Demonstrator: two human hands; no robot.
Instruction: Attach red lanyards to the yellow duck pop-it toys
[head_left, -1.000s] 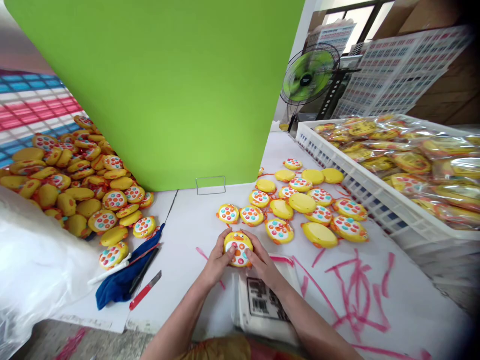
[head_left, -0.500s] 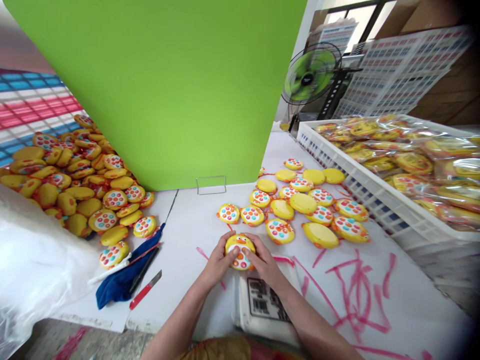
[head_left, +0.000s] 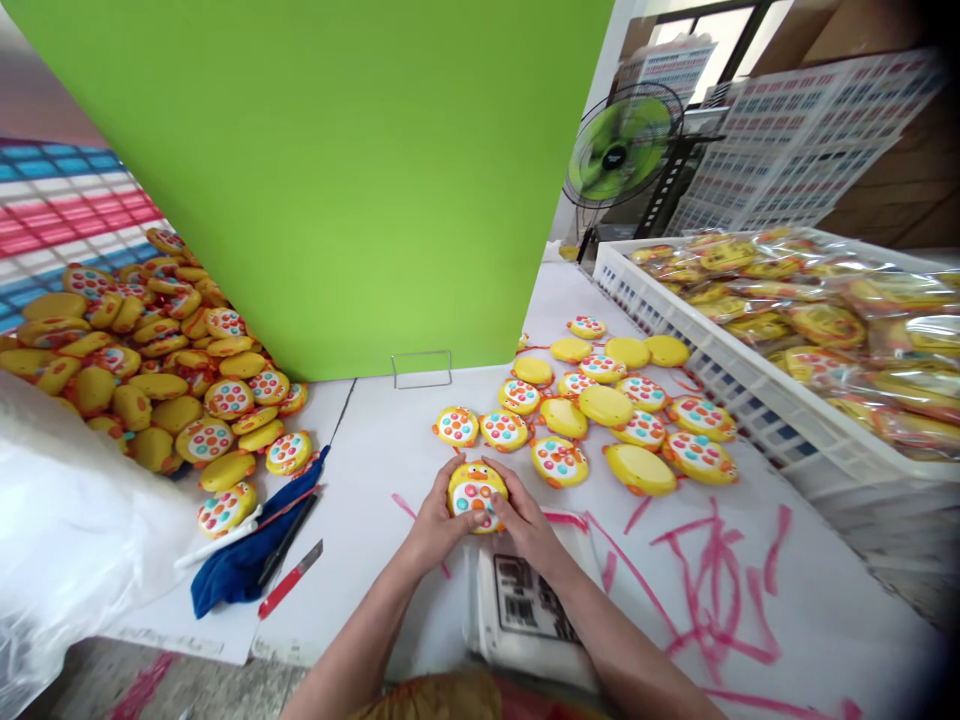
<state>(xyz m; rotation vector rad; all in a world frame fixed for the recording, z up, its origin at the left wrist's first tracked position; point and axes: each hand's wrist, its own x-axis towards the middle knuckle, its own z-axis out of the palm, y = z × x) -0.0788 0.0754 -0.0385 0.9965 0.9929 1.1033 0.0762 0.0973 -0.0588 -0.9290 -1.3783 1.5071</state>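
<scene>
Between both hands is a yellow duck-shaped toy [head_left: 475,497], its white face with coloured round buttons turned up towards me. My left hand [head_left: 441,513] grips its left side, the thumb lying across the lower buttons. On the opposite side my right hand [head_left: 527,513] holds the edge, its thumb near the right-hand buttons. Beneath the right wrist lies a stack of clear plastic bags with a black printed label [head_left: 529,600]. Just beyond the hands, several more duck toys [head_left: 561,461] are spread over the white tabletop [head_left: 375,470], some face up and others back up.
A big heap of duck toys [head_left: 157,385] fills the left side. Near it lie a blue cloth [head_left: 225,580], a black pen [head_left: 291,535] and a red-handled blade [head_left: 291,580]. A green panel [head_left: 337,200] stands ahead. At right, a white crate [head_left: 675,320] holds bagged toys; a fan [head_left: 622,150] stands behind.
The duck toy has tilted and risen slightly in both hands. My thumbs have shifted outward and down, uncovering more of its buttons.
</scene>
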